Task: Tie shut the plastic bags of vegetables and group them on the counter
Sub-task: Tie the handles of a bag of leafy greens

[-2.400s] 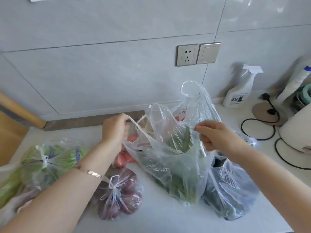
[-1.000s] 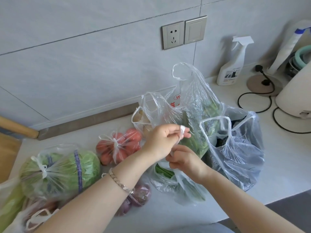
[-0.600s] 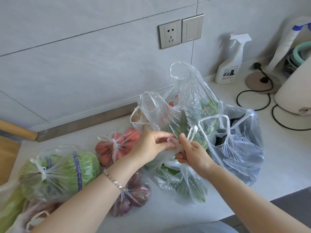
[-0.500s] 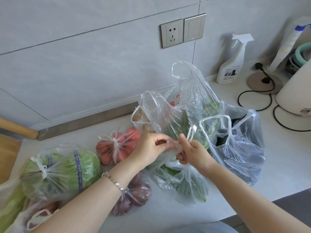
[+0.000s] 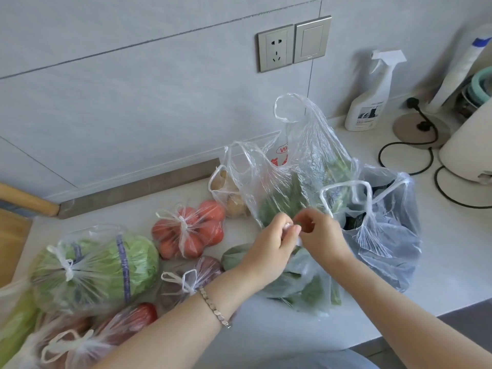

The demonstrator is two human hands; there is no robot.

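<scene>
The left hand [image 5: 269, 243] and the right hand [image 5: 322, 235] are meeting over the bag of green leaves [image 5: 300, 286], which is lying on the desk [image 5: 266, 328]. The fingers [image 5: 286, 230] of both hands are curling in and pinching the bag's twisted handles. The knot is being tied, I think. Next, both ends are needing a firm pull apart. The grey bag [image 5: 386, 235] beside it is gaping open.
</scene>
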